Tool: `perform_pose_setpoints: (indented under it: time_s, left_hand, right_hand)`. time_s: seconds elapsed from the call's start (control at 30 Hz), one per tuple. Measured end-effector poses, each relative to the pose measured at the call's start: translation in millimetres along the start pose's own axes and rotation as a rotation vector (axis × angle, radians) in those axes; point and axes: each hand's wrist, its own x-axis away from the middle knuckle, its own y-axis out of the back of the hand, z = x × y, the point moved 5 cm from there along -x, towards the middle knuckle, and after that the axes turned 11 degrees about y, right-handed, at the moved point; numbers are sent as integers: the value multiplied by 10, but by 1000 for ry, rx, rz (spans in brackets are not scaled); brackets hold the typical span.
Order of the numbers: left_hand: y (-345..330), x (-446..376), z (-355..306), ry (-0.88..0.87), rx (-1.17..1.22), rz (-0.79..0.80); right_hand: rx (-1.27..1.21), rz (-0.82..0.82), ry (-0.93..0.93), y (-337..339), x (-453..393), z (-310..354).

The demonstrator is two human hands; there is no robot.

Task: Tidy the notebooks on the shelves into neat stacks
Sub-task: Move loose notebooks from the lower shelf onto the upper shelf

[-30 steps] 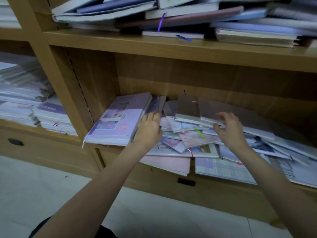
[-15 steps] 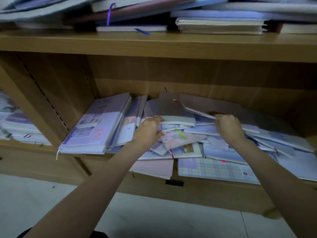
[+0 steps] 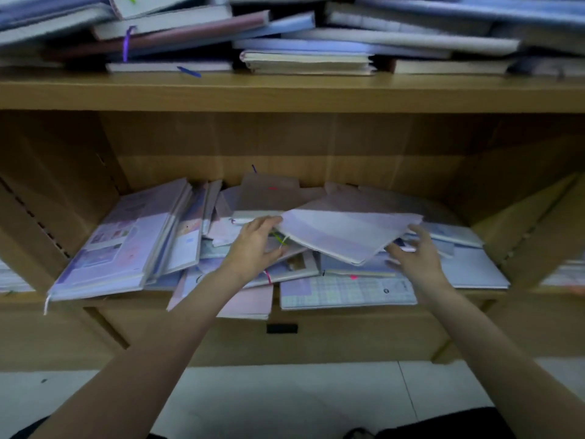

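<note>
1. Head view, change: pale notebook (image 3: 345,234), flat half a second ago, is now raised over the loose pile (image 3: 316,280) at the middle of the lower shelf (image 3: 316,340). The left hand (image 3: 253,248) grips its left corner. The right hand (image 3: 414,258), fingers spread and relaxed, holds nothing; sorting is only beginning.

2. Head view, count: two hands, one lifted notebook, one neater stack (image 3: 120,245) at the left end, one untidy heap (image 3: 285,36) on the upper shelf (image 3: 285,93); single notebooks I cannot count.

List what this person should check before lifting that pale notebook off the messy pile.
1. Left hand touches the pale notebook at its left corner: ok.
2. Right hand grips it: cannot tell, fingers spread, blurred.
3. Notebook free of the pile: cannot tell.
4. Neat stack at left ready to receive it: ok.
5. Checked notebook overhanging the shelf edge: not ok.
</note>
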Motion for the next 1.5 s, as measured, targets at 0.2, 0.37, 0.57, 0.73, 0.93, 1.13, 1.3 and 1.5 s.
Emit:
perform_pose_setpoints:
  time_s: [0.2, 0.37, 0.57, 0.73, 0.93, 1.13, 1.3, 1.5]
  left_hand:
    - [-114, 90, -246, -5, 182, 43]
    - [-186, 225, -244, 70, 373, 109]
    - [-133, 195, -422, 164, 546, 115]
    - [167, 101, -452, 99, 423, -180]
    - [-1, 11, -171, -161, -464, -148]
    - [-52, -126, -232, -160, -384, -116]
    - [-67, -112, -185, -239, -424, -134]
    - [-46, -94, -196, -246, -430, -175]
  right_hand:
    - [-569, 0, -232, 44, 269, 55]
    - [-645, 268, -273, 131, 461, 125]
    - [-611, 240, -72, 137, 307, 246]
    - [-693, 291, -53, -16, 35, 346]
    - [562, 235, 147, -50, -536, 101]
    - [1085, 490, 132, -109, -954, -204]
    - [1129, 223, 179, -14, -1083, -178]
    - [698, -197, 343, 339, -974, 445]
